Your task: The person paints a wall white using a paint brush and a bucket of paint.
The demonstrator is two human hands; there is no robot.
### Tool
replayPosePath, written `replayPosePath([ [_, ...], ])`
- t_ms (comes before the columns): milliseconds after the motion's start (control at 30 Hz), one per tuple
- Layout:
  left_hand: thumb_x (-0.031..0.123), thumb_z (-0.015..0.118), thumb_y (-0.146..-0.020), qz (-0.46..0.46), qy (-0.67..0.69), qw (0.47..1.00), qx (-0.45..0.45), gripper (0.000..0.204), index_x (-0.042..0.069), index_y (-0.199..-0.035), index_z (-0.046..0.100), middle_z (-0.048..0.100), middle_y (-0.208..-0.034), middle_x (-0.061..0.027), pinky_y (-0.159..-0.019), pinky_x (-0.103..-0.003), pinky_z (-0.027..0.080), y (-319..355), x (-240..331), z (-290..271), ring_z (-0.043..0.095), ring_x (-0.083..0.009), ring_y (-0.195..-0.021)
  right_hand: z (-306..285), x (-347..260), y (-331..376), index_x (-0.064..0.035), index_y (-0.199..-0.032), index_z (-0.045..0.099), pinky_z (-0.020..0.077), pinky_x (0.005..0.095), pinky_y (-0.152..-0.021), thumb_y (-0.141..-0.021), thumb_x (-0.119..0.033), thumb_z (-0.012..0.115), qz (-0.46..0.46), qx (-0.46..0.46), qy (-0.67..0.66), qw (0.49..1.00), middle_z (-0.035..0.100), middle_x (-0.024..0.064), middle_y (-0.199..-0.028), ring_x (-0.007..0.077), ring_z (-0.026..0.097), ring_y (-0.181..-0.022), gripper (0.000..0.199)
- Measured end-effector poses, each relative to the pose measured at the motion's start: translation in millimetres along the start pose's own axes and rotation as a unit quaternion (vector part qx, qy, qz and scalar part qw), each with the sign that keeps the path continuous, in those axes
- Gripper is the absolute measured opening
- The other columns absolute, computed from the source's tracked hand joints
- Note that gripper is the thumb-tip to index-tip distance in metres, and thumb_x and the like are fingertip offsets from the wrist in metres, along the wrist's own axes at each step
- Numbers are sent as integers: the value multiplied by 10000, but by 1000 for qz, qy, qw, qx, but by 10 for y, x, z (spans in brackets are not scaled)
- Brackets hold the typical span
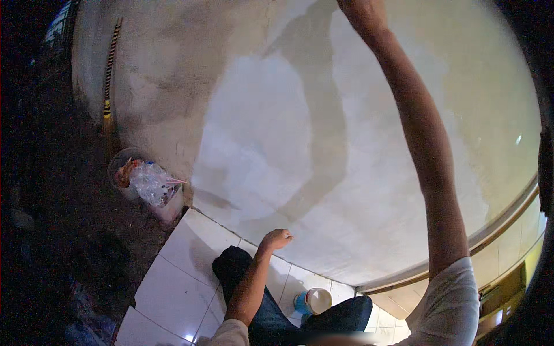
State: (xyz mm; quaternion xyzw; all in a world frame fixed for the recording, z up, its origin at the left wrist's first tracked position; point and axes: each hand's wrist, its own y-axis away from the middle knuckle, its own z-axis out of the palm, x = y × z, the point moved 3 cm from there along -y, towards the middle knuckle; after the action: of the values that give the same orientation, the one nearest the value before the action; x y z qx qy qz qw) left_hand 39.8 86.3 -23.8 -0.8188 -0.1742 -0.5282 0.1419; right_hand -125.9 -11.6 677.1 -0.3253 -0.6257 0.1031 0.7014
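Note:
My right arm reaches up along the pale wall [254, 132], and my right hand [363, 14] is at the top edge of the picture. Its fingers lie outside the view, so whatever it may hold is hidden. Low in front of the wall, above my bent left knee, is my left hand [278, 239] with its fingers curled closed. Something tiny and pale may show at its fingertips, too small to name. Between my knees a small blue and white tub [317, 301] stands on the white tiles [179, 282]. A whiter patch covers the wall's middle, with my arm's shadow across it.
At the left, a bin [167, 210] holds a clear plastic bag [154, 183] and other rubbish. A broom [108, 81] with a striped handle leans on the wall behind it. Dark rough ground borders the tiles. A ledge [415, 268] runs along the wall's lower right.

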Motion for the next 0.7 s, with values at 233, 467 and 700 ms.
replayPosePath([
  [233, 414, 634, -902, 13, 2, 1000, 0, 417, 68, -1122, 707, 700, -1109, -205, -956, -457, 506, -14, 66, -58, 662, -370, -1060, 266, -2545, 2273, -86, -1145, 632, 557, 482, -794, -927, -167, 535, -29, -350, -354, 867, 634, 157, -1075, 361, 635, -995, 252],
  [467, 437, 597, -918, 56, -2, 998, 41, 420, 76, -1094, 720, 690, -1153, -181, -966, -452, 499, -34, -397, 136, 651, -367, -1083, -1147, -2944, 2533, -127, -1127, 640, 574, 401, -758, -842, -120, 663, 96, -260, -617, 736, 646, 96, -1131, 309, 665, -945, 285],
  [700, 442, 582, -931, 10, -87, 993, -79, 423, 85, -1107, 725, 687, -1177, -175, -973, -443, 498, -48, -115, 447, 644, -352, -1109, -1794, -1056, 2853, -144, -1101, 670, 595, 345, -680, -816, -96, 693, 58, -284, -401, 869, 676, 37, -1146, 226, 701, -918, 289],
])
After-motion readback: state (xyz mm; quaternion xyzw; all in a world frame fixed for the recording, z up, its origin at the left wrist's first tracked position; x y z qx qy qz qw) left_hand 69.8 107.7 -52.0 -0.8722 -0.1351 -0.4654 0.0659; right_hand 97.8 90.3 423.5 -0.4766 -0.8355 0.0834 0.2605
